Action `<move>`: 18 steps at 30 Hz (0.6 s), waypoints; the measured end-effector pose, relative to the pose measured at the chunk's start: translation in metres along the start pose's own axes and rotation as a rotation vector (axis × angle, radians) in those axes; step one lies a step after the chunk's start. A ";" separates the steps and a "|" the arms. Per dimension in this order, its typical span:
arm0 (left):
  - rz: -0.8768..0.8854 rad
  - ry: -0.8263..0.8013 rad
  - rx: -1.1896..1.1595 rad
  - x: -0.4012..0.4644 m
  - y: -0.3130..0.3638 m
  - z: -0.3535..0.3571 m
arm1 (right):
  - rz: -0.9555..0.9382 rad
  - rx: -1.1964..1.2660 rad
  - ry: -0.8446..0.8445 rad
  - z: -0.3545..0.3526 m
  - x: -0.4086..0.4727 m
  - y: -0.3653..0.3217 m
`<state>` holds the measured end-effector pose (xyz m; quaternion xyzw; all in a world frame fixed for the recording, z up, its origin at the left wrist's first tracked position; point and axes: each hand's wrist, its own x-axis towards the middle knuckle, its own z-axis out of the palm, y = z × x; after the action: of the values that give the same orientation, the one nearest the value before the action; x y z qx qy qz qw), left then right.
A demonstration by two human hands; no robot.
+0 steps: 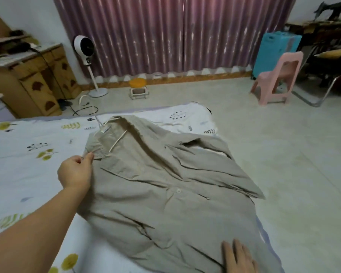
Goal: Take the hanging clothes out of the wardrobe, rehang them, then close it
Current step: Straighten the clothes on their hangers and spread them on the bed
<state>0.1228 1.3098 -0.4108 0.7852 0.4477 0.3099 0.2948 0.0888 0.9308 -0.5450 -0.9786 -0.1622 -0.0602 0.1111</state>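
Note:
A beige button-up shirt (165, 184) lies spread flat on the bed (24, 164), collar toward the far edge. A white hanger (114, 140) sits inside its neck opening, with the hook pointing away past the collar. My left hand (75, 172) pinches the shirt's left collar and shoulder area between thumb and fingers. Near the bottom of the view, my right hand (238, 257) lies flat on the lower part of the shirt with straight fingers. The wardrobe is out of view.
The bed has a white sheet printed with leaves. Beyond it are a wooden dresser (39, 81), a white standing fan (85, 48), a cable on the floor (87, 110), a small orange stool (138, 87), a pink plastic chair (278, 79), a blue box (276, 50) and purple curtains (175, 34).

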 end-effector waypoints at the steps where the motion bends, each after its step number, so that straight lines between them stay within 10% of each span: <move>1: -0.014 -0.007 0.025 0.003 -0.018 0.004 | -0.023 0.067 -0.211 0.000 0.003 0.003; 11: -0.341 -0.282 0.289 -0.003 -0.138 0.035 | 0.111 -0.046 -0.266 0.015 0.050 0.024; 18: -0.176 -0.159 0.262 -0.024 -0.153 0.041 | 0.080 -0.007 -0.069 -0.027 0.093 0.011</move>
<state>0.0641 1.3458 -0.5560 0.7968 0.5264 0.1587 0.2507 0.1779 0.9423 -0.5070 -0.9862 -0.1265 -0.0225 0.1042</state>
